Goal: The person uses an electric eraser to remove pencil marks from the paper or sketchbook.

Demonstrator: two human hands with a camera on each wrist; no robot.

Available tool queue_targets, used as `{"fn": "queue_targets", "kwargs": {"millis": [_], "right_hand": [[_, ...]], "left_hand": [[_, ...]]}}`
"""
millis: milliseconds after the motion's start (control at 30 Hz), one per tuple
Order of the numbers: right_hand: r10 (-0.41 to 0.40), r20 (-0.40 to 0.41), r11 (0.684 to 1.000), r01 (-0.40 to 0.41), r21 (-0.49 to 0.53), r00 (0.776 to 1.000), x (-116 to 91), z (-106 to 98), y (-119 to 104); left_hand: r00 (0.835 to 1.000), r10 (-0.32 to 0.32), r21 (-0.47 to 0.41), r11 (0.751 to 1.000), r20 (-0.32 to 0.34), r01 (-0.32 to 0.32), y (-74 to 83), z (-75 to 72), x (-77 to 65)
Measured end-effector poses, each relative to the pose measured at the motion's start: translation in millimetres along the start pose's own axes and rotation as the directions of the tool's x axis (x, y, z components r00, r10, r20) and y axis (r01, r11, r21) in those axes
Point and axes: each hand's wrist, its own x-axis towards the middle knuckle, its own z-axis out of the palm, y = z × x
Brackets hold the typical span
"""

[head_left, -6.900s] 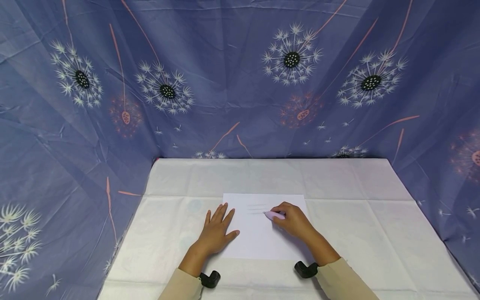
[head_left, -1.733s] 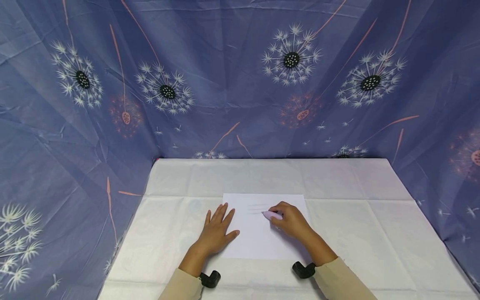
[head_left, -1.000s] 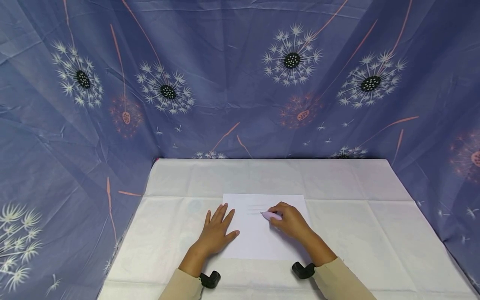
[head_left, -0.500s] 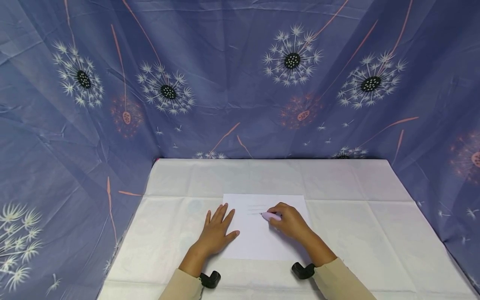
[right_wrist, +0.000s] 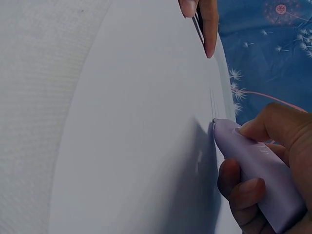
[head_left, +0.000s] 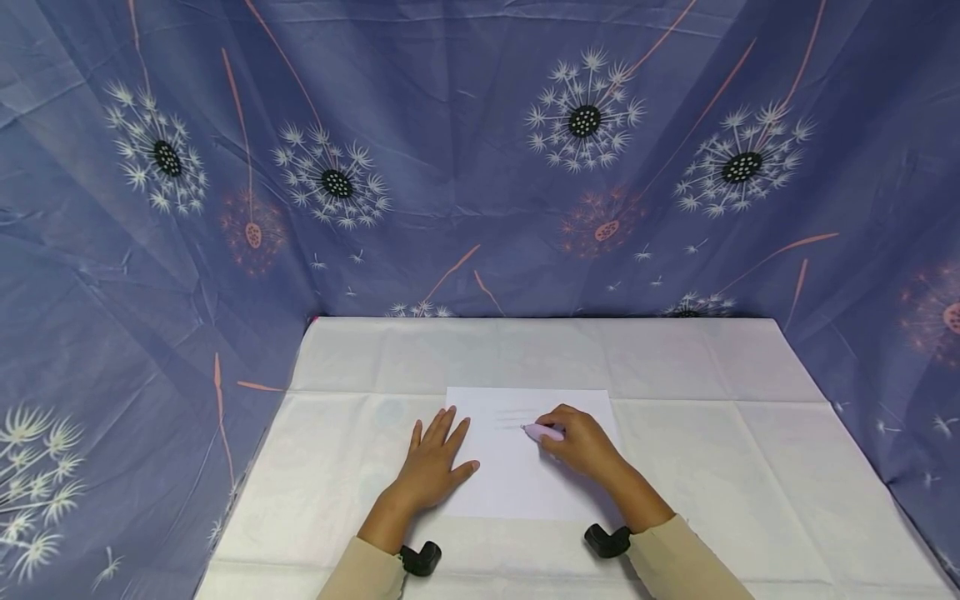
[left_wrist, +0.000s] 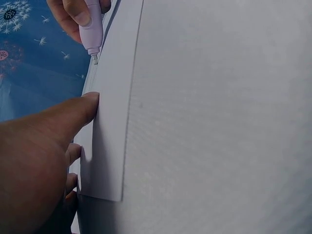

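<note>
A white sheet of paper lies flat on a table covered with white cloth. A lilac pen-shaped tool is over the upper middle of the sheet, in the grip of the right hand. Seen from the right wrist, the fingers are curled about its barrel, one digit pressing near the front end.

Orientation: the tool's long axis runs mostly sideways, slightly slanted. Its silver tip points to the person's left and a little away from the body, the blunt end back into the palm. The tool leans low, tip downward at the paper; at close range the tip appears to meet the surface. Faint lines, roughly parallel, run crosswise on the sheet beside and beyond the tip.

The left hand is laid flat, fingers straight and spread. Its thumb and nearest fingertips rest on the sheet's left margin, the outer fingers on the cloth.

Change observed: against the earliest view, the tool and right hand sit slightly further left; paper and left hand are unmoved.

Surroundings: a blue curtain with a dandelion print hangs behind the table. Both sleeves are beige.
</note>
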Motion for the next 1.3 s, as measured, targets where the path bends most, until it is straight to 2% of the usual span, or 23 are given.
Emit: {"fn": "queue_targets", "kwargs": {"millis": [1300], "right_hand": [[-0.017,0.008,1.000,0.017,0.002,1.000,-0.8,-0.4,-1.7]], "left_hand": [[1.000,-0.004,0.009,1.000,0.003,0.004,1.0,-0.7,-0.2]]}}
